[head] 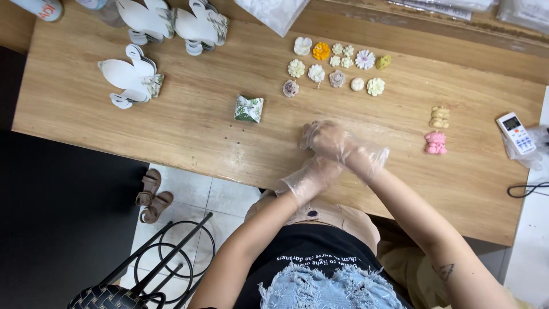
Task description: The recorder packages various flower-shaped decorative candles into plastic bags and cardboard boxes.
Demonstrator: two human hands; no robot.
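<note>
Here, both gloved hands meet near the table's (189,123) front edge, the right hand (329,140) folded over the left hand (311,174); whether either grasps anything cannot be told. A leaf-printed packet (249,109) lies mid-table, moulded wax-like flowers (336,67) toward the far edge, with white swan-shaped card boxes (130,80) at the far left corner.

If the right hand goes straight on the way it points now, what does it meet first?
Probably the small green-and-white packet. The gloved right hand points up-left across the table, with bare wood between them; its exact heading is uncertain.
</note>
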